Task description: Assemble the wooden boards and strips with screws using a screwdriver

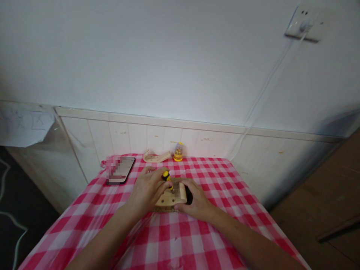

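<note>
My left hand [147, 186] is closed round a small yellow-and-black screwdriver [166, 175]. The screwdriver leans over a pale wooden piece [168, 201] with several dark holes, its tip down at the wood. My right hand [197, 198] grips the right end of that piece, beside a rounded upright wooden block [182, 192], with the thumb at the near edge. Something dark shows under the right palm; I cannot make out what it is. Part of the wooden piece is hidden behind my left fingers.
The table wears a red-and-white checked cloth [180, 240]. A phone [121, 171] lies at the back left. Against the wall are a curved wooden part [157, 156] and a yellow-based clear bottle [178, 152]. A white cable [261, 90] hangs from the wall socket [305, 22].
</note>
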A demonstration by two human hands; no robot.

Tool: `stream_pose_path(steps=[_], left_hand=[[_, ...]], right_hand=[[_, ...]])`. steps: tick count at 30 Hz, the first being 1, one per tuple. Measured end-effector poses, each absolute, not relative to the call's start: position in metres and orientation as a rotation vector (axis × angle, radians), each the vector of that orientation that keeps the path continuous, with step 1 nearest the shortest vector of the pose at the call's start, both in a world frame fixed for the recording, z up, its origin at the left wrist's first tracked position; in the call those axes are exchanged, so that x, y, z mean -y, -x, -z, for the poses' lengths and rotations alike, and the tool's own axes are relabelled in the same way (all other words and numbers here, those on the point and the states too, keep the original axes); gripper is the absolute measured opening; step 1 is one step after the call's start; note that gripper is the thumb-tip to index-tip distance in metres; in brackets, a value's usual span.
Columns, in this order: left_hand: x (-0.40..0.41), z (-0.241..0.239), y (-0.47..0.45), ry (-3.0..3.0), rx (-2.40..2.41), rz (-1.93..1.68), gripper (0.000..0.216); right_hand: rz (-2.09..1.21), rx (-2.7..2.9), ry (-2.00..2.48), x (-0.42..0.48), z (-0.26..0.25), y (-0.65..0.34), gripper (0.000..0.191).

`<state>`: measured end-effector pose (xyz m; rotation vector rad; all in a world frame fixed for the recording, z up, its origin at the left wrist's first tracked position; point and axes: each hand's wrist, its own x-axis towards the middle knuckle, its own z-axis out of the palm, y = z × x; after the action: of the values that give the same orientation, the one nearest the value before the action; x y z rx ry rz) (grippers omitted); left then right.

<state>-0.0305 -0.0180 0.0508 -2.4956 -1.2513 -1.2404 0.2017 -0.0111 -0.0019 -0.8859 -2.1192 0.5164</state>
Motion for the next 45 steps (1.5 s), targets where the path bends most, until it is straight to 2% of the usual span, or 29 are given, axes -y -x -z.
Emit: stream_pose_path(steps=[45], left_hand=[[0.0174,-0.0458,0.0311,2.481,1.287,1.284,0.018]], right_hand=[[-0.544,2.114,0.880,0.0105,0.0021,-0.2018,0.074]])
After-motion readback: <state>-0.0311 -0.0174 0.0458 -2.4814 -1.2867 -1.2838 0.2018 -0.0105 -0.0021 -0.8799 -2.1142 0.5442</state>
